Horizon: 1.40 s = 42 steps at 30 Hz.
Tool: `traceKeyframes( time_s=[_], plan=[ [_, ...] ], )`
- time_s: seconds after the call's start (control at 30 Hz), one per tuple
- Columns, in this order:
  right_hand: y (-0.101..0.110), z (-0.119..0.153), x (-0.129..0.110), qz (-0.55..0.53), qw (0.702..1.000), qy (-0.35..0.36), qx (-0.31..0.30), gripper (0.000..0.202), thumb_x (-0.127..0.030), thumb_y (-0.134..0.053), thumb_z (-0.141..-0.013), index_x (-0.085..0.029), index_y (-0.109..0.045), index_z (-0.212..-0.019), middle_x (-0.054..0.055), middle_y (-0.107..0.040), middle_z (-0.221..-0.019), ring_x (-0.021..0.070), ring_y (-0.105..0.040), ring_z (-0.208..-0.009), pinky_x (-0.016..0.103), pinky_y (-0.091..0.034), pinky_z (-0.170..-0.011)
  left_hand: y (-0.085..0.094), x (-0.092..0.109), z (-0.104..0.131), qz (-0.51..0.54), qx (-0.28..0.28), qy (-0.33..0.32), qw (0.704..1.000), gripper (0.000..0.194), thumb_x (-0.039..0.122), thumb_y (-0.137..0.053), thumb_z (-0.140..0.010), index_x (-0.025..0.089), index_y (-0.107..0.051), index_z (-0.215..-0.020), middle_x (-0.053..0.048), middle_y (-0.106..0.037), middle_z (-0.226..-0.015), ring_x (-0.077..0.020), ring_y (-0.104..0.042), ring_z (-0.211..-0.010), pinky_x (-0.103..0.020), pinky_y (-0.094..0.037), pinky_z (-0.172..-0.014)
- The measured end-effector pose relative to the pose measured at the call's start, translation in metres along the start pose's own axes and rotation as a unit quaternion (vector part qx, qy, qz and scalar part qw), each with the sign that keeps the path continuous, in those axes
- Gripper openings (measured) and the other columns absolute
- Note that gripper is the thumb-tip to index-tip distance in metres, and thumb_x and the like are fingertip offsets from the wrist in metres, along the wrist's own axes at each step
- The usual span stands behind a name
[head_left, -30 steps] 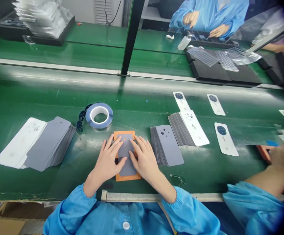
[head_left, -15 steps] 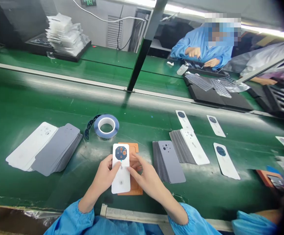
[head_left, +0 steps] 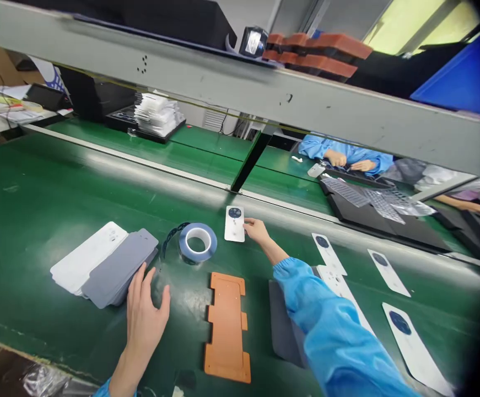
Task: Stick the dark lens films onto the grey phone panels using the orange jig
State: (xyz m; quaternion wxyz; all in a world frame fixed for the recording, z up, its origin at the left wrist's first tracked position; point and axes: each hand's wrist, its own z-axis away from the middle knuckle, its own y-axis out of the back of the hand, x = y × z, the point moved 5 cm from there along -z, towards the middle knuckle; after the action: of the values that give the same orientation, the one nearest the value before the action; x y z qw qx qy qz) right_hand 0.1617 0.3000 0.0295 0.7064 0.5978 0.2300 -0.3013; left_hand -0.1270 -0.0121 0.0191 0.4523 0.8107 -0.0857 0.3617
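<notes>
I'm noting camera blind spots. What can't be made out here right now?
Head view: much of the right grey stack, covered by the right sleeve.
Head view: marking on the white panel at the right hand, too small.
Head view: rest of the left sleeve, cut off by the bottom edge.
Head view: head of the co-worker opposite, hidden by the shelf beam.

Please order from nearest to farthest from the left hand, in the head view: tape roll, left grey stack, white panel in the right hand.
1. Left grey stack: beside the left hand, leftward.
2. Tape roll: ahead, slightly right.
3. White panel: farther ahead and right, in the right hand.
</notes>
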Motion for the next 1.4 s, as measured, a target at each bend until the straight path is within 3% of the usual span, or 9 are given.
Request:
traceKeyframes(
  time_s=[0.13, 0.27, 0.43, 0.57, 0.67, 0.9, 1.17, 1.3, 1.4],
  plan=[
    [-0.009, -0.011, -0.003, 0.071, 0.997, -0.019, 0.02, 0.036, -0.018, -0.069, -0.075, -0.011, -0.076, -0.11, 0.017, -0.078, -0.101, 0.0309, -0.072, -0.103, 0.036, -0.053, -0.089, -0.003, -0.016, -0.004, 0.043, -0.077, 0.118, 0.989, 0.059, 0.052, -0.057, -0.091, 0.02, -0.053, -0.141, -0.014, -0.072, -0.12, -0.0314, -0.07, -0.102, -0.045, -0.057, -0.084],
    [-0.003, 0.009, 0.001, 0.107, 0.994, 0.002, 0.004, 0.037, -0.026, -0.069, -0.08, -0.011, -0.075, -0.113, 0.019, -0.076, -0.111, 0.033, -0.07, -0.109, 0.04, -0.051, -0.093, -0.016, -0.018, -0.017, 0.147, -0.205, 0.178, 0.951, 0.055, 0.055, -0.058, -0.089, 0.016, -0.064, -0.128, -0.01, -0.077, -0.097, -0.0225, -0.067, -0.068, -0.037, -0.054, -0.067],
    [-0.004, 0.086, -0.013, 0.072, 0.992, 0.081, -0.057, 0.031, -0.034, -0.063, -0.088, -0.017, -0.078, -0.11, 0.011, -0.079, -0.103, 0.0258, -0.073, -0.094, 0.035, -0.052, -0.088, -0.022, 0.001, -0.031, 0.289, -0.297, 0.159, 0.896, 0.045, 0.051, -0.055, -0.093, 0.016, -0.071, -0.117, -0.015, -0.077, -0.113, -0.0198, -0.07, -0.073, -0.035, -0.055, -0.072],
    [-0.04, 0.17, -0.038, -0.042, 0.967, 0.173, -0.18, 0.026, -0.032, -0.059, -0.094, -0.02, -0.079, -0.105, 0.008, -0.08, -0.104, 0.0246, -0.074, -0.093, 0.036, -0.056, -0.084, -0.023, 0.015, -0.027, 0.334, -0.356, 0.157, 0.859, 0.037, 0.046, -0.056, -0.095, 0.017, -0.071, -0.112, -0.015, -0.077, -0.117, -0.0225, -0.074, -0.085, -0.032, -0.054, -0.072],
    [-0.074, 0.204, -0.051, -0.082, 0.95, 0.202, -0.223, 0.03, -0.028, -0.056, -0.096, -0.02, -0.074, -0.119, 0.009, -0.077, -0.116, 0.0249, -0.074, -0.099, 0.038, -0.057, -0.088, -0.027, 0.017, -0.018, 0.365, -0.403, 0.164, 0.823, 0.032, 0.041, -0.058, -0.094, 0.016, -0.068, -0.112, -0.015, -0.077, -0.115, -0.0231, -0.075, -0.087, -0.034, -0.056, -0.076],
    [-0.109, 0.203, -0.057, -0.148, 0.946, 0.232, -0.171, 0.033, -0.025, -0.052, -0.101, -0.021, -0.067, -0.131, 0.01, -0.069, -0.133, 0.0238, -0.065, -0.122, 0.041, -0.05, -0.106, -0.028, -0.005, -0.014, 0.362, -0.365, 0.183, 0.838, 0.042, 0.026, -0.062, -0.082, 0.014, -0.057, -0.122, -0.011, -0.08, -0.095, -0.0187, -0.07, -0.067, -0.035, -0.055, -0.073],
    [-0.111, 0.212, -0.059, -0.231, 0.935, 0.217, -0.16, 0.022, -0.026, -0.068, -0.093, -0.024, -0.076, -0.113, 0.005, -0.073, -0.108, 0.0176, -0.069, -0.095, 0.031, -0.056, -0.084, -0.025, 0.0, -0.017, 0.33, -0.353, 0.179, 0.857, 0.042, 0.042, -0.069, -0.087, 0.014, -0.062, -0.117, -0.008, -0.077, -0.086, -0.0166, -0.065, -0.065, -0.033, -0.054, -0.071],
    [-0.11, 0.212, -0.055, -0.262, 0.931, 0.193, -0.164, 0.032, -0.024, -0.072, -0.088, -0.025, -0.074, -0.12, 0.003, -0.071, -0.103, 0.0159, -0.068, -0.09, 0.03, -0.056, -0.082, -0.026, 0.001, -0.019, 0.317, -0.376, 0.156, 0.857, 0.047, 0.045, -0.068, -0.09, 0.014, -0.063, -0.124, -0.005, -0.074, -0.082, -0.0163, -0.065, -0.065, -0.033, -0.054, -0.07],
    [-0.108, 0.213, -0.053, -0.281, 0.93, 0.174, -0.163, 0.018, -0.024, -0.073, -0.087, -0.023, -0.078, -0.104, 0.003, -0.07, -0.099, 0.0151, -0.066, -0.086, 0.028, -0.054, -0.078, -0.026, 0.001, -0.021, 0.313, -0.38, 0.15, 0.857, 0.046, 0.045, -0.066, -0.092, 0.013, -0.065, -0.124, -0.005, -0.073, -0.082, -0.0164, -0.064, -0.067, -0.032, -0.054, -0.072]
  ],
)
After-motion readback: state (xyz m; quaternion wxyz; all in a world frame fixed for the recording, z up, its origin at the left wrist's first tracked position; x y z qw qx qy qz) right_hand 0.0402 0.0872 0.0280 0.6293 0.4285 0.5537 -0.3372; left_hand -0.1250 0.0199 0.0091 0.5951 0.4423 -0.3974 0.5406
